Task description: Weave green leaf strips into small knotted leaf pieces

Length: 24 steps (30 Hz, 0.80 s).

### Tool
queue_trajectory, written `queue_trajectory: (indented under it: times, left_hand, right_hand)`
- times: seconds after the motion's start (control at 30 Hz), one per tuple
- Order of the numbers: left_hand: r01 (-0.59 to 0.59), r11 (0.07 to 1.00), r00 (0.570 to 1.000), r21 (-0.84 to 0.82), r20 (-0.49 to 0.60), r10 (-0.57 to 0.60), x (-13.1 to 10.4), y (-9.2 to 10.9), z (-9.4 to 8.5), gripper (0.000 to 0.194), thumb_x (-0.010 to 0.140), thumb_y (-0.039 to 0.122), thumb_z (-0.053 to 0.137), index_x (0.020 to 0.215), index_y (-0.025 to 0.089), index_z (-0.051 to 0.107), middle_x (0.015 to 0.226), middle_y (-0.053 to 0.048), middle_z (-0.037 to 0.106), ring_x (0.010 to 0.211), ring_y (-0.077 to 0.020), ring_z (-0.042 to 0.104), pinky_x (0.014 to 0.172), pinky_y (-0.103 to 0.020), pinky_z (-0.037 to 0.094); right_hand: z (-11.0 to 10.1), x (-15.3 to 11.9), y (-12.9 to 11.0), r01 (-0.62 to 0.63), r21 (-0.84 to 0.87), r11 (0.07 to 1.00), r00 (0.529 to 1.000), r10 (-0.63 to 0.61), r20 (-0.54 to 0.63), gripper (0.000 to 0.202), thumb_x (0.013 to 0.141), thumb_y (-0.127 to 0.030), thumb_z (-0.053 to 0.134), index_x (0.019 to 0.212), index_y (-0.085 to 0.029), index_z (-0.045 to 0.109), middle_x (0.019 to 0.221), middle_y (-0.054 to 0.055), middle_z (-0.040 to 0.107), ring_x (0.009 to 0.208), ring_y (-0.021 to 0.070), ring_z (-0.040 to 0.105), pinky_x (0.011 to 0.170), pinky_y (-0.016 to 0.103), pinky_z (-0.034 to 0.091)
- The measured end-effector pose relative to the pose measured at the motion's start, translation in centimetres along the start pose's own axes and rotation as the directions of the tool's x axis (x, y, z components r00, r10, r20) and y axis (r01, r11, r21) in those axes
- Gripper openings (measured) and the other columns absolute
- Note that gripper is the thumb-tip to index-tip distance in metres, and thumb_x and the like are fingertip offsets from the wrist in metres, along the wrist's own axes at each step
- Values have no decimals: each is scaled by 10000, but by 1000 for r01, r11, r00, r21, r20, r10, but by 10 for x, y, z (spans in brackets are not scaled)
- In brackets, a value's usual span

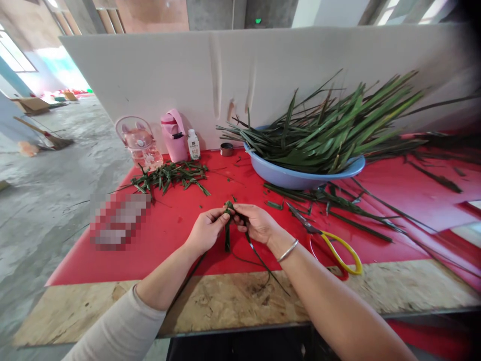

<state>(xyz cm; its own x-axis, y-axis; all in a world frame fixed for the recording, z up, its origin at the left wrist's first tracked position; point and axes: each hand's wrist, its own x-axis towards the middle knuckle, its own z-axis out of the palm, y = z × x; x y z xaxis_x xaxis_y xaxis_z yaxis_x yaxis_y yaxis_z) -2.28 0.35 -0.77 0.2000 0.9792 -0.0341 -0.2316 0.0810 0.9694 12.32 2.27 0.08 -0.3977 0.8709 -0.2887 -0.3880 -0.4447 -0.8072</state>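
Between my hands, over the red table covering, is a small bundle of folded green leaf strips, its loose ends trailing downward. My left hand pinches the bundle from the left with thumb and fingertips. From the right, my right hand closes its fingertips on a dark leaf strip at the top of the same bundle. How the strips cross is partly hidden by my fingers. Scissors with yellow and red handles lie just right of my right hand, their blades pointing away.
A blue basin heaped with long green leaves stands back right. A pile of leaf pieces lies back left, before a clear pink jug, a pink bottle holder, a small white bottle and a round tin.
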Motion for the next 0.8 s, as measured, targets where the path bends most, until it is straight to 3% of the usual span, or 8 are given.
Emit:
queue_trajectory:
  times: [0.2, 0.37, 0.53, 0.73, 0.8]
  left_hand:
    - [-35, 999, 999, -20, -11, 35, -3, 6, 1, 250, 655, 374, 703, 733, 137, 695, 550, -16, 591, 509, -87, 487, 496, -205, 372]
    - [-32, 999, 999, -15, 22, 33, -5, 5, 1, 299, 651, 393, 702, 810, 139, 702, 602, -12, 608, 423, -36, 382, 428, -189, 303]
    - [-5, 1000, 999, -27, -42, 4, -3, 1, -1, 364, 646, 402, 703, 883, 127, 689, 476, 36, 493, 386, -26, 291, 378, -178, 197]
    - [-8, 995, 995, -102, -96, -2, -2, 2, -2, 409, 657, 413, 690, 963, 142, 669, 484, 40, 494, 364, -18, 233, 360, -177, 158]
    - [-21, 997, 996, -78, -91, 14, -2, 2, -2, 366, 657, 403, 691, 920, 148, 681, 489, 34, 514, 363, -23, 255, 359, -178, 180]
  right_hand:
    - [-4, 1, 1, -84, 144, 986, 996, 84, 5, 274, 513, -199, 808, 694, -154, 607, 547, -40, 566, 448, 34, 466, 428, 131, 377]
    - [-5, 0, 2, -197, 86, 977, 979, 192, 63, 353, 554, -378, 792, 738, -160, 584, 450, -74, 489, 371, 38, 410, 362, 139, 319]
    - [0, 2, 4, -40, 112, 993, 998, 35, 48, 368, 554, -370, 794, 675, -158, 520, 407, -103, 400, 333, 9, 268, 317, 120, 164]
    - [4, -2, -3, 36, 143, 989, 994, -51, 101, 278, 597, -236, 769, 718, -157, 531, 566, -40, 540, 480, 36, 446, 399, 117, 307]
    - [5, -3, -3, 66, 79, 995, 996, -71, 59, 283, 588, -255, 770, 697, -161, 526, 561, -37, 555, 465, 45, 455, 399, 136, 322]
